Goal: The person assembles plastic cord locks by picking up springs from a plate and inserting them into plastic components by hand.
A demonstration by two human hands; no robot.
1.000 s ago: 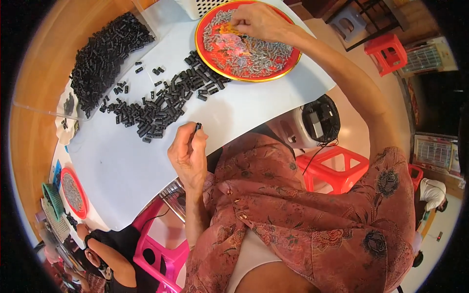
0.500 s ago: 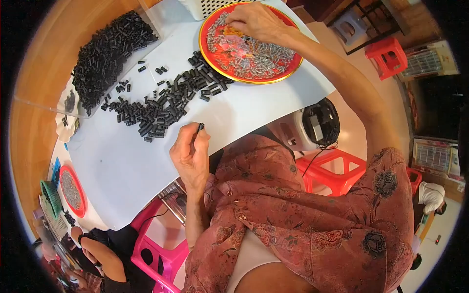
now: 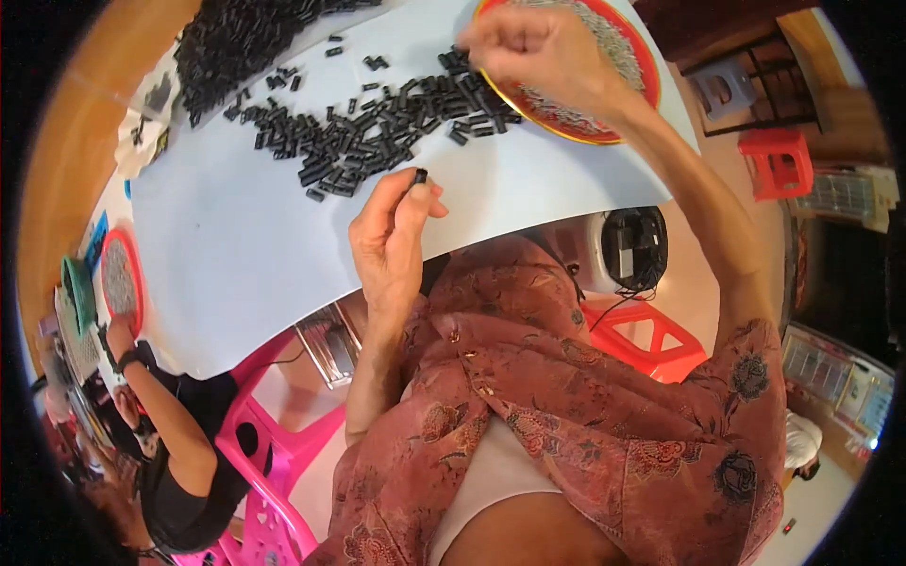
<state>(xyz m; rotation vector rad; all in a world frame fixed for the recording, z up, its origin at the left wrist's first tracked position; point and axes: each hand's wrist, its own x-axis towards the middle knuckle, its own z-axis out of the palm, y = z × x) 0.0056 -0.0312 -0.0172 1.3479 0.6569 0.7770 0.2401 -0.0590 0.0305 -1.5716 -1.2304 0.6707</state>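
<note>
Pinched between thumb and fingertips, a small black plastic cylinder (image 3: 420, 176) stands up from my left hand (image 3: 392, 236) above the white table's near edge. My right hand (image 3: 557, 61) hovers over the left rim of a round red tray (image 3: 649, 66) with a gold edge. Its thumb and fingers are drawn together, slightly blurred; whatever they hold is too small to make out. Many small silvery metal pieces (image 3: 609, 38) lie in the tray, partly hidden by that hand. Loose black cylinders (image 3: 368, 137) are heaped between my hands and a larger pile.
A clear-walled bin of black cylinders (image 3: 236, 47) stands at the far left. On the left, another person's hand (image 3: 121, 338) touches a smaller red tray (image 3: 142, 283) of silvery pieces. A pink chair (image 3: 274, 439) and a red stool (image 3: 651, 340) stand below the table (image 3: 236, 283).
My right hand has moved from inside the tray to its left rim. My left hand still grips its cylinder. The view has shifted, and the other person's arm reached to the smaller tray.
</note>
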